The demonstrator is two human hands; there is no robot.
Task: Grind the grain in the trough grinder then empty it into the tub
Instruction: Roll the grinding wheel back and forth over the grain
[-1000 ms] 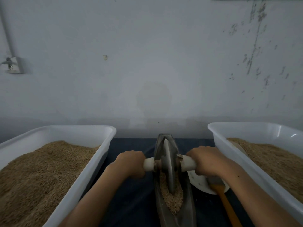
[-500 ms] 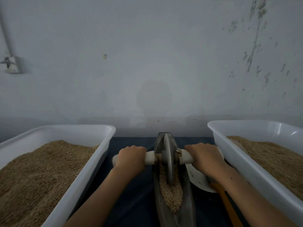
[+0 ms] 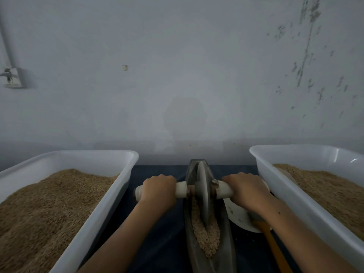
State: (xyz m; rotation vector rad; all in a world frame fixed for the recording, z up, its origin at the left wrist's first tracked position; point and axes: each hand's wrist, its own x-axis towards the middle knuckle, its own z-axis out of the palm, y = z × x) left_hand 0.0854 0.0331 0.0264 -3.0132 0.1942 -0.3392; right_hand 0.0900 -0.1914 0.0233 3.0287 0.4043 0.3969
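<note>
The trough grinder [image 3: 209,239] lies on the dark desk [image 3: 157,243] between two white tubs, its long axis pointing away from the person toward the wall. The grain [image 3: 206,233] fills its near part. The wheel [image 3: 203,194] stands upright in the groove, its axle lying crosswise, so the left hand [image 3: 159,191] and right hand [image 3: 246,191] each make a grip closed around one white handle end, probably to press evenly. The left tub [image 3: 126,160] and right tub [image 3: 262,164] both hold grain.

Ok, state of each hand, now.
Left hand: gripping the roller handle.
Right hand: gripping the same handle on the wheel's other side.
</note>
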